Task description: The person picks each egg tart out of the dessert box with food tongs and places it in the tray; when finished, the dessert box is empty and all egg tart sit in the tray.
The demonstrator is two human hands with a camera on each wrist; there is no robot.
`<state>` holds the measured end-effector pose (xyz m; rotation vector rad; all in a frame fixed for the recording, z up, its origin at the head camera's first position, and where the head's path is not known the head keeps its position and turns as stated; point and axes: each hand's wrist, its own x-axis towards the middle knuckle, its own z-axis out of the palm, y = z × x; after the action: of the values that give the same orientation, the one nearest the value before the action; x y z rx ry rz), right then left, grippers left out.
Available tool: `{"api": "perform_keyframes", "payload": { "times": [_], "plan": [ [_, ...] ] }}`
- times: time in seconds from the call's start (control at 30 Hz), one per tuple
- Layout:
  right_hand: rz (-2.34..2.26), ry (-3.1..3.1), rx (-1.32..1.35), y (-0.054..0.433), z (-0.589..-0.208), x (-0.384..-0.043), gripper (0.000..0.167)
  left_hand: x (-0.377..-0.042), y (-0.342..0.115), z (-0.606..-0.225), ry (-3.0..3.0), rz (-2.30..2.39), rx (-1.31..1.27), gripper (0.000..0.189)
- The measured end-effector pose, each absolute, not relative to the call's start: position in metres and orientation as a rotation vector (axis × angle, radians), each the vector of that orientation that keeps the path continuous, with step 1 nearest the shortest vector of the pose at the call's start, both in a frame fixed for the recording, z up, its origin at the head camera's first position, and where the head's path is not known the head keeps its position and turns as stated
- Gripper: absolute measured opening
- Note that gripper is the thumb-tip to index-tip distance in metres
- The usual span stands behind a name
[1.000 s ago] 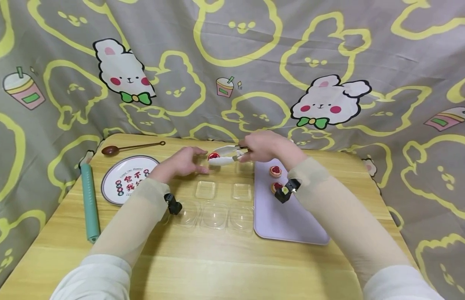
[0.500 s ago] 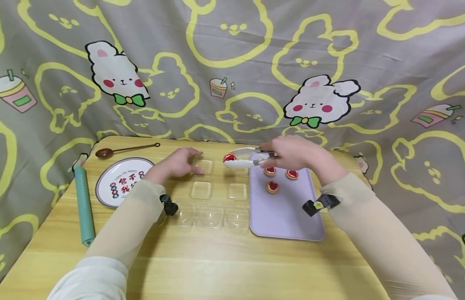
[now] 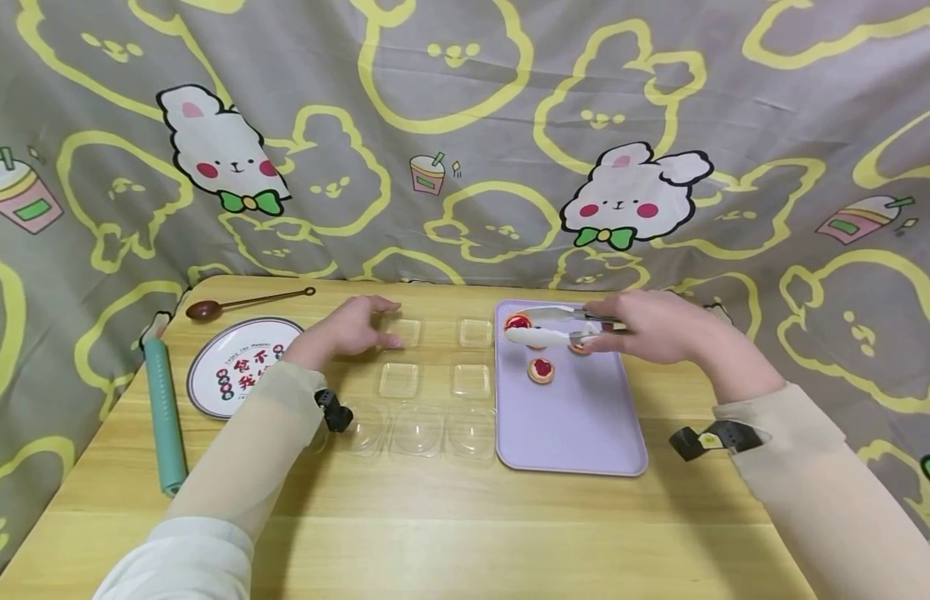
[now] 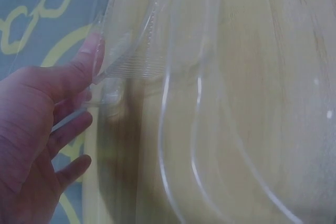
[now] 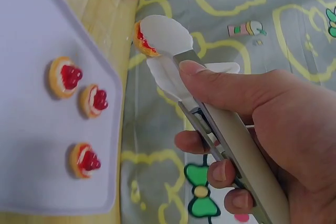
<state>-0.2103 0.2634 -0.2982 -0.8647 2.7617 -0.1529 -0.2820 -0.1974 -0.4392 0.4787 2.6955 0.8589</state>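
My right hand (image 3: pixel 648 327) grips a pair of tongs (image 5: pixel 226 129) with white tips and metal handles. Between the tips sits a small red-topped tart (image 5: pixel 140 40), held above the back left corner of the lilac tray (image 3: pixel 570 433). Three similar tarts (image 5: pixel 65 77) lie on that tray; in the head view the tongs partly hide some of them. My left hand (image 3: pixel 352 325) is at the back left of a clear plastic box (image 3: pixel 399 380) with several square wells. Its thumb and fingers are spread apart, and one digit touches the plastic edge in the left wrist view.
Left of the box lies a white plate (image 3: pixel 232 367) with red characters. Behind it is a brown spoon (image 3: pixel 247 302), and at the far left a rolled green mat (image 3: pixel 165 417). A patterned curtain (image 3: pixel 465 150) hangs behind the table.
My right hand has carried the tongs and tart to the right, from beside the left hand over the box to above the tray. My left hand stays at the box.
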Motion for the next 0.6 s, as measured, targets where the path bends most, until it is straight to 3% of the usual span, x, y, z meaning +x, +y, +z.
{"api": "perform_keyframes", "payload": {
  "times": [0.47, 0.6],
  "plan": [
    [-0.187, 2.791, -0.773, 0.323, -0.319, -0.179, 0.055, -0.284, -0.197, -0.44, 2.688, 0.867, 0.47, 0.076],
    [-0.235, 2.747, -0.715, 0.337, -0.329, -0.175, 0.064, -0.283, -0.196, -0.439, 2.682, 0.861, 0.452, 0.077]
  ]
}}
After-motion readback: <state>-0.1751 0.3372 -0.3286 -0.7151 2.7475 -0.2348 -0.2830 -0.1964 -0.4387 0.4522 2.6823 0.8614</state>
